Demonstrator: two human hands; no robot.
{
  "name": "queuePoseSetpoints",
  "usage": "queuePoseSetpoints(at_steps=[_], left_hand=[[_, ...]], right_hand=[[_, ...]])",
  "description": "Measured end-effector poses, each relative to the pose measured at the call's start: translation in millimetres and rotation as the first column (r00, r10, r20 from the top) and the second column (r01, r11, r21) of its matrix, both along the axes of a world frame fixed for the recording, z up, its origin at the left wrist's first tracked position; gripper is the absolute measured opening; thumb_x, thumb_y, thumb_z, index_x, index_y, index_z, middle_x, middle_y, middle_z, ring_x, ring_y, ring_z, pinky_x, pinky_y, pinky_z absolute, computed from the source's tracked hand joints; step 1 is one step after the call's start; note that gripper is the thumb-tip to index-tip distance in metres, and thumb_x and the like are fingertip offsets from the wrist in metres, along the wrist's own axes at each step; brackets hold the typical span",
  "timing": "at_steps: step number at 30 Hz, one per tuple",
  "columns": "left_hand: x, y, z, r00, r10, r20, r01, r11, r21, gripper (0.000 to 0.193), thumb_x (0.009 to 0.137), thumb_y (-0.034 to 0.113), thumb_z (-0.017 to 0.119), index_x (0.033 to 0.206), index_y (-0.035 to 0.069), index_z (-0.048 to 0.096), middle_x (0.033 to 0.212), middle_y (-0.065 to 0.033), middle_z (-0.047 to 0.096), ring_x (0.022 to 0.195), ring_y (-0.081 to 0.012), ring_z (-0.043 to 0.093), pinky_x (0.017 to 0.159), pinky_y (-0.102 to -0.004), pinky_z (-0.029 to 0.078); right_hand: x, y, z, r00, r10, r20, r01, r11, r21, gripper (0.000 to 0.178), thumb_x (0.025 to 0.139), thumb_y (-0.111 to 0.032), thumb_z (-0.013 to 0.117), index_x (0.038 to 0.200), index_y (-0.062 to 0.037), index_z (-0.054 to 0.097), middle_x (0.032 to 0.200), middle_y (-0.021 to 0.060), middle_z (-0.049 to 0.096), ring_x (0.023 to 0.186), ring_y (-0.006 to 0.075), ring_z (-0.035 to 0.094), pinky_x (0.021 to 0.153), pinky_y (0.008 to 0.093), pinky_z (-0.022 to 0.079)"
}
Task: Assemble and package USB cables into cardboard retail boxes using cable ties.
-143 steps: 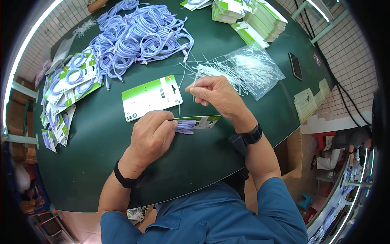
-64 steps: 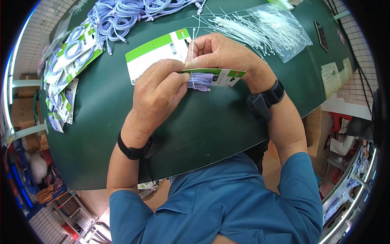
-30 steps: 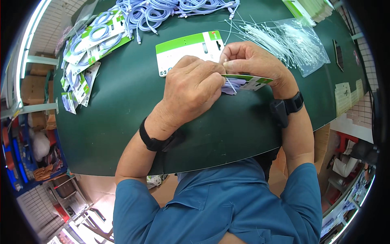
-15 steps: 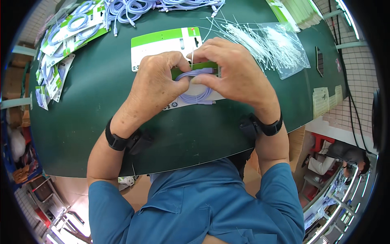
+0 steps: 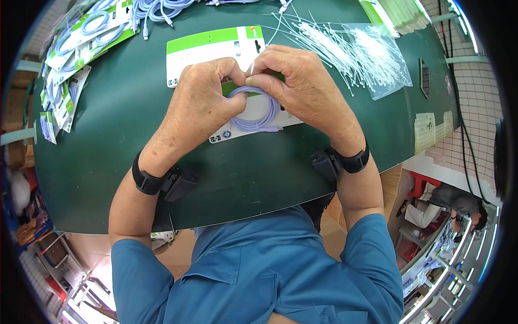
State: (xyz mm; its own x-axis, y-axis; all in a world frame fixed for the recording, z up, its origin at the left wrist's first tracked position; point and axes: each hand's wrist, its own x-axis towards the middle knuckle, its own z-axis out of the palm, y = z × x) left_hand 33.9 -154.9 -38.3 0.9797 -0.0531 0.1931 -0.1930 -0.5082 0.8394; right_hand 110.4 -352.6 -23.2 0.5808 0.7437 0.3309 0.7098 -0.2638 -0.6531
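Both hands' grip is pinched shut on the same work: left hand (image 5: pixel 202 105) and right hand (image 5: pixel 305 89) meet fingertip to fingertip at the top of a coiled lilac cable (image 5: pixel 253 110), thumbs and forefingers clamped on the coil and on the backing card (image 5: pixel 259 121) under it. Coil sits on the card's white face, roughly round, its connector end lying along the lower edge of the loop. Card shows a green strip at the top, mostly hidden by the fingers, and lies flat on the green table (image 5: pixel 108 140), near the middle, just in front of the person. A thin white tie sticks up between the two thumbs; can't tell what it's threaded through. Directly behind the hands, touching or nearly touching them, is a second card (image 5: pixel 210 51), blank, green band on top, white below. Far right of that: a clear bag with a loose spread of white cable ties (image 5: pixel 350 48). Far left edge of the table: a stack of finished carded cables (image 5: pixel 70 59), overlapping. Top centre: a pile of loose lilac cables (image 5: pixel 162 8), partly cut off by the frame. Both wrists carry black bands with small black units. Another person sits low at the right, off the table.
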Motion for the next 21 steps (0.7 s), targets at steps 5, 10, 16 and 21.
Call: queuePoseSetpoints(at_steps=[5,10,16,21], left_hand=[[3,3,-5,0.999,-0.009,-0.053,0.005,0.998,-0.070,0.014,0.072,0.001,0.071,0.086,-0.002,0.068,0.068,-0.0078,0.063,0.059,-0.0133,0.051,0.058,-0.0312,0.045],[2,3,-6,0.996,-0.024,-0.085,0.018,0.997,-0.073,0.014,0.072,0.000,0.070,0.085,-0.003,0.067,0.070,-0.0065,0.064,0.062,-0.0114,0.052,0.059,-0.0307,0.045],[1,0,-7,0.993,-0.055,-0.104,0.042,0.992,-0.123,0.015,0.073,0.000,0.068,0.087,-0.004,0.067,0.074,-0.0070,0.065,0.065,-0.0119,0.052,0.062,-0.0305,0.046],[1,-1,-7,0.994,-0.064,-0.084,0.055,0.994,-0.098,0.015,0.073,-0.001,0.067,0.087,-0.003,0.065,0.074,-0.0071,0.065,0.066,-0.0132,0.052,0.062,-0.0309,0.045]], right_hand=[[-3,8,-10,0.990,-0.089,0.114,0.086,0.996,0.034,0.009,0.087,-0.005,0.074,0.092,-0.0021,0.067,0.089,0.0093,0.069,0.075,0.0284,0.068,0.067,0.0355,0.054],[-6,14,-14,0.964,-0.169,0.204,0.146,0.982,0.123,0.008,0.090,-0.005,0.072,0.090,-0.0034,0.064,0.089,0.0087,0.068,0.074,0.0287,0.067,0.065,0.0359,0.054],[-8,15,-17,0.944,-0.213,0.253,0.185,0.974,0.130,0.009,0.091,-0.005,0.071,0.094,-0.0048,0.062,0.089,0.0081,0.067,0.074,0.0289,0.068,0.063,0.0360,0.053],[-7,16,-18,0.927,-0.244,0.284,0.215,0.968,0.131,0.011,0.093,-0.006,0.071,0.095,-0.0051,0.060,0.087,0.0087,0.067,0.073,0.0300,0.068,0.062,0.0369,0.053]])
